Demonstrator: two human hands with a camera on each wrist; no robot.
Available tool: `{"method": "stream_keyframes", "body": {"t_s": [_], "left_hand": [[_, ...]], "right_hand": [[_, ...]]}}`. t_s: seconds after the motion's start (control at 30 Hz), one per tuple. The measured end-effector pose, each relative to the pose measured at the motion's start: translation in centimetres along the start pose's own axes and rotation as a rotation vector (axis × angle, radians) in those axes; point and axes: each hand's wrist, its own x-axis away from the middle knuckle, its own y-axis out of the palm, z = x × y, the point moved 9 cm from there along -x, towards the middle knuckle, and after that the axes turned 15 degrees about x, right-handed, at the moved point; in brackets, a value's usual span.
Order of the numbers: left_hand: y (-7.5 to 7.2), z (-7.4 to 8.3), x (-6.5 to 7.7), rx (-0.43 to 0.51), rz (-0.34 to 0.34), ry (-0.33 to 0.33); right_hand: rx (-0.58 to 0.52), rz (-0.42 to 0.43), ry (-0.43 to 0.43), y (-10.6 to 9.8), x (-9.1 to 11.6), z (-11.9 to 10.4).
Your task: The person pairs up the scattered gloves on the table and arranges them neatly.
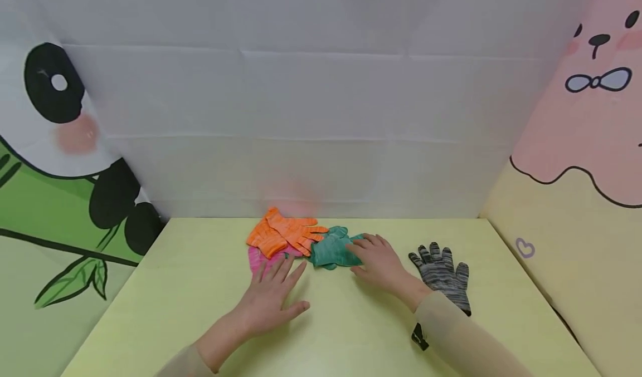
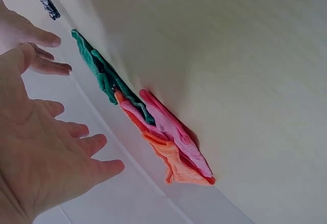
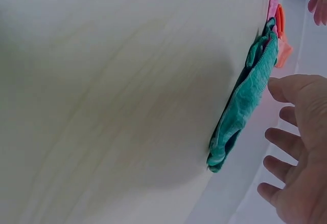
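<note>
Orange knit gloves [image 1: 288, 232] lie at the table's far edge, partly over a pink glove [image 1: 257, 259]. Beside them on the right is a bunched green glove [image 1: 335, 249], its end touching the pile. My left hand [image 1: 268, 302] hovers just in front of the pink glove, fingers spread, holding nothing. In the left wrist view that hand [image 2: 46, 137] shows apart from the gloves. My right hand [image 1: 378, 263] reaches over the right end of the green glove in the head view. The right wrist view shows a gap between this hand [image 3: 301, 147] and the green glove [image 3: 245, 101].
A grey striped glove [image 1: 443, 277] with dark fingertips lies flat to the right, partly behind the right forearm. The pale yellow table [image 1: 165, 310] meets a white back wall [image 1: 321, 115]. Printed side panels stand left and right.
</note>
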Motion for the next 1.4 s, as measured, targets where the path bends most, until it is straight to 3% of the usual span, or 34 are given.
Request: {"method": "stream_keyframes", "body": {"t_s": [0.37, 0.57, 0.8, 1.1, 1.27, 1.4], "left_hand": [[-1.1, -0.9, 2.0, 0.049, 0.025, -0.029], [-0.8, -1.1, 2.4, 0.070, 0.031, -0.021], [-1.0, -0.9, 2.6, 0.070, 0.044, -0.005], [-1.6, -0.7, 2.6, 0.010, 0.032, 0.000], [-1.3, -0.8, 2.7, 0.001, -0.010, -0.011], [-0.9, -0.7, 2.9, -0.035, -0.036, -0.003]], "right_hand": [[0.040, -0.034, 0.008, 0.4, -3.5, -3.3], [0.105, -0.056, 0.011, 1.5, -5.1, -5.5], [0.155, 0.059, 0.011, 0.8, -5.4, -6.2], [0.025, 0.205, 0.054, -2.4, -3.2, -2.8], [-0.073, 0.193, 0.093, -3.6, -0.2, 0.1], [-0.137, 0.152, 0.097, -2.9, 2.4, 1.6]]}}
